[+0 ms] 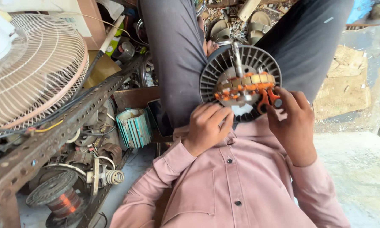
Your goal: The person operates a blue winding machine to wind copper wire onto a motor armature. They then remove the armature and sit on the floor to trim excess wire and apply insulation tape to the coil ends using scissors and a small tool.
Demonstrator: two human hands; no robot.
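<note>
Motor: round, dark finned housing w/ steel shaft pointing up, orange-taped windings across centre. Position: resting on the person's lap, between the knees, just above the pink shirt.

Left hand: at motor's lower-left rim. Fingers curled closed against the housing edge, gripping it from below; thumb side hidden, so full wrap cannot be confirmed.

Right hand: at motor's lower-right rim. Fingers bent, tips pinching the orange part at the winding edge, next to a small dark round piece. Whether that piece is held too: cannot tell.

Surroundings:
- Fan guard: cream wire grille, upper left, well apart from both hands.
- Angle iron: rusty perforated bar, runs diagonally from lower left to upper centre, w/ black cables and a yellow wire along it.
- Stator: teal, ribbed, cylindrical; stands left of the left leg, near the left hand.
- Wire spool: copper winding wire on a dark reel, bottom left, beside a white coil spring part.
- Sandals: tan pair, top centre, beyond the knees.
- Floor: grey concrete, right side.
- Trousers: dark grey, both legs flank the motor.
</note>
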